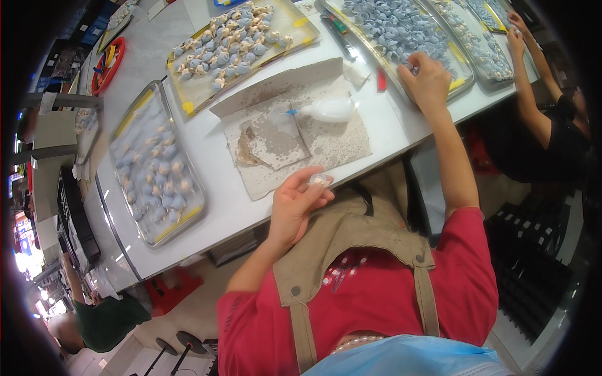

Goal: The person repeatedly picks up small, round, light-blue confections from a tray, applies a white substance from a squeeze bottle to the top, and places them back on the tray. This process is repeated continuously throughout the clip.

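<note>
My left hand (295, 210) is at the table's front edge, its thumb and fingers pinched on a small round pale piece (320, 180). At the upper right, my right hand (429, 83) reaches over the near edge of a tray (465, 81) heaped with small blue-grey shell-like pieces (395, 28). Its fingers are curled down, and whatever they hold is hidden. Between the hands a stained cardboard sheet (351, 144) lies on the table with one side folded up. A white squeeze bottle (332, 111) with a blue tip rests on it.
Blue-and-cream pieces fill a yellow-taped board (182, 97) at the back and a metal-rimmed tray (199, 188) on the left. Pens (338, 36) and a red tag (381, 79) lie near the right tray. Another person's arms (533, 94) work at far right.
</note>
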A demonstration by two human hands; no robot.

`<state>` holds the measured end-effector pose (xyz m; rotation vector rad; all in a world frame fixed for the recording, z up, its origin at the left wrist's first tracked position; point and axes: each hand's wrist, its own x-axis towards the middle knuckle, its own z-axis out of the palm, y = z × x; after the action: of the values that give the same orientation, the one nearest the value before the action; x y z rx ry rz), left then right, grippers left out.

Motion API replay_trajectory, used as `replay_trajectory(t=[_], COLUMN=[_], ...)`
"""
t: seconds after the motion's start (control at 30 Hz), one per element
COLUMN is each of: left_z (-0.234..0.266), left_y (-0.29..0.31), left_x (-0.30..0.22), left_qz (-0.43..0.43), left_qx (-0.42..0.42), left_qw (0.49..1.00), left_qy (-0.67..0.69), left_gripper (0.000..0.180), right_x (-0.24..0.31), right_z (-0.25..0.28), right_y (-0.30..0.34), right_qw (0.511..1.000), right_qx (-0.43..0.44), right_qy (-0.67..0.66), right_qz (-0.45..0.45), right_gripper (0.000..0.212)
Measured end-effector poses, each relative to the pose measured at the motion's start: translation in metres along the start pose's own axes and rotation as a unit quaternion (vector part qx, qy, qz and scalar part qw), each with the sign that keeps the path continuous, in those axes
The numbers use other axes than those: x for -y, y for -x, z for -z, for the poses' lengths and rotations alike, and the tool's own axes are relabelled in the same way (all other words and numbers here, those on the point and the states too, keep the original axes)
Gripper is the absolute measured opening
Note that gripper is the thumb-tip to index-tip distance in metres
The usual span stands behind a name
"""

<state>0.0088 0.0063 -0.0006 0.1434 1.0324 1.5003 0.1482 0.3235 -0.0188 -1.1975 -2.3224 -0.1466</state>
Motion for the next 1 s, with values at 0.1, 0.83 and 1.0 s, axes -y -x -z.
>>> replay_trajectory(t=[0.1, 0.83, 1.0], left_z=[0.003, -0.006, -0.006], left_y=[0.000, 0.001, 0.000], left_x=[0.000, 0.003, 0.005], left_qz=[-0.011, -0.092, -0.156], left_qx=[-0.008, 0.005, 0.032], left_qw=[1.000, 0.995, 0.985], left_qy=[0.004, -0.050, -0.066], left_gripper=[0.035, 0.037, 0.036], right_x=[0.001, 0.126, 0.130], right_z=[0.014, 0.091, 0.087], right_y=[0.001, 0.080, 0.110], right_qw=[0.999, 0.793, 0.824], right_qx=[0.000, 0.207, 0.151], right_qy=[-0.034, -0.528, -0.529], right_qz=[-0.003, 0.222, 0.134], right_gripper=[0.022, 0.040, 0.029])
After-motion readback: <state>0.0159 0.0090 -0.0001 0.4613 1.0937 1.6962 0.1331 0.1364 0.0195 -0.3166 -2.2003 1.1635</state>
